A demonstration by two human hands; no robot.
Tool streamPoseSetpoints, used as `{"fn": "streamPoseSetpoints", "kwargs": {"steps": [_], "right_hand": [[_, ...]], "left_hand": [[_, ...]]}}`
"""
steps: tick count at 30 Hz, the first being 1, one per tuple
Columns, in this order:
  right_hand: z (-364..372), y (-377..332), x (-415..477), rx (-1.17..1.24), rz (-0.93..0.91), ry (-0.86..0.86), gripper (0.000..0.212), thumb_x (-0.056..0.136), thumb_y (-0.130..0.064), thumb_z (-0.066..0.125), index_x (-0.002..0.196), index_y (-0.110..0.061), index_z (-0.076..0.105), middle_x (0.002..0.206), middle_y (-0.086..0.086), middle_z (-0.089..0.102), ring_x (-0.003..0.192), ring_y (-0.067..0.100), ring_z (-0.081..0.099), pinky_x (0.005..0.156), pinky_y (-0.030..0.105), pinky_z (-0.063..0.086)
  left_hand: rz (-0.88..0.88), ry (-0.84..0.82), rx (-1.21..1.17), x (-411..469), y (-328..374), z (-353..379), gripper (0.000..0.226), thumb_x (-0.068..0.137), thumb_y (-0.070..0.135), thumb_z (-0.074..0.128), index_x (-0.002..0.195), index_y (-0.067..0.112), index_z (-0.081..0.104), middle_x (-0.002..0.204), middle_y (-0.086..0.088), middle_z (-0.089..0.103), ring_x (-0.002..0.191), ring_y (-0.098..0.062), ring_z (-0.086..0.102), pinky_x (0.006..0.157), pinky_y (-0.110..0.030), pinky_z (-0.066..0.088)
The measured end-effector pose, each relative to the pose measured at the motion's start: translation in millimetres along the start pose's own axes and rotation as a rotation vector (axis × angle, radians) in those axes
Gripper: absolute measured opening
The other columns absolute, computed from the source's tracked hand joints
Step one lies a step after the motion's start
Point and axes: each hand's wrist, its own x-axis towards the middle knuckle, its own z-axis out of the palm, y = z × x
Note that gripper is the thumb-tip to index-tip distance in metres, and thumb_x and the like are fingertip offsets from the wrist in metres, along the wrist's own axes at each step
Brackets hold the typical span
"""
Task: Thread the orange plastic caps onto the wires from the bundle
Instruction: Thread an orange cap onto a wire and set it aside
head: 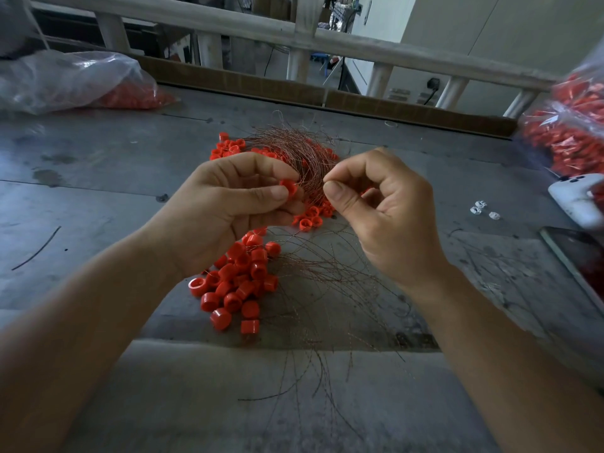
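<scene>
My left hand (228, 204) pinches one orange plastic cap (289, 187) between thumb and forefinger, its opening turned to the right. My right hand (379, 210) pinches a thin copper wire (313, 181) a short way right of the cap; the wire end points at the cap. A bundle of copper wires (294, 148) arches behind both hands and fans out over the grey table (98, 197) toward me. Loose orange caps (238, 282) lie in a pile below my left hand, and more caps (228, 147) lie behind the bundle.
A clear bag of orange caps (75, 83) lies at the back left, another bag (568, 132) at the right edge. A white device (578, 201) and a dark phone (578, 256) lie at the right. Small white parts (483, 212) sit near them. A wooden railing (294, 34) runs behind.
</scene>
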Motion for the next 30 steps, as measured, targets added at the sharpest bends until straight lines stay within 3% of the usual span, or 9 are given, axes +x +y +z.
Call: {"fn": "streamPoseSetpoints", "kwargs": {"steps": [12,18,25,30], "right_hand": [[4.4,-2.7,-2.2,0.027,0.029,-0.109,0.015,0.080,-0.009,0.062,0.076,-0.023,0.057,0.074,-0.011,0.056,0.070,0.000,0.052,0.061,0.008,0.038],[3.3,-2.5,-2.8,0.014,0.051,-0.123,0.013,0.080,-0.010,0.062,0.076,-0.021,0.057,0.074,-0.010,0.056,0.069,0.001,0.052,0.060,0.008,0.038],[1.9,-2.5,-2.6,-0.003,0.074,-0.132,0.012,0.080,-0.009,0.062,0.076,-0.019,0.058,0.073,-0.011,0.054,0.068,-0.001,0.050,0.058,0.008,0.038],[1.9,-3.1,-2.6,-0.003,0.085,-0.127,0.010,0.080,-0.012,0.061,0.075,-0.020,0.058,0.071,-0.012,0.054,0.066,-0.001,0.050,0.057,0.008,0.037]], "left_hand": [[0.014,-0.021,0.027,-3.8,0.5,5.6,0.031,0.061,-0.005,0.057,0.083,0.009,0.074,0.074,-0.005,0.072,0.069,-0.012,0.069,0.060,-0.017,0.053],[0.002,-0.049,-0.005,-4.4,2.0,3.8,0.035,0.051,0.007,0.068,0.086,0.011,0.074,0.072,-0.004,0.072,0.068,-0.011,0.069,0.061,-0.017,0.053],[0.016,-0.084,-0.013,-4.9,1.7,2.6,0.031,0.059,0.001,0.069,0.088,0.011,0.075,0.077,-0.005,0.072,0.072,-0.012,0.069,0.063,-0.017,0.054],[0.019,-0.079,-0.001,-5.3,1.1,1.7,0.033,0.066,-0.001,0.055,0.092,0.010,0.072,0.079,-0.005,0.072,0.073,-0.011,0.069,0.064,-0.017,0.054]]}}
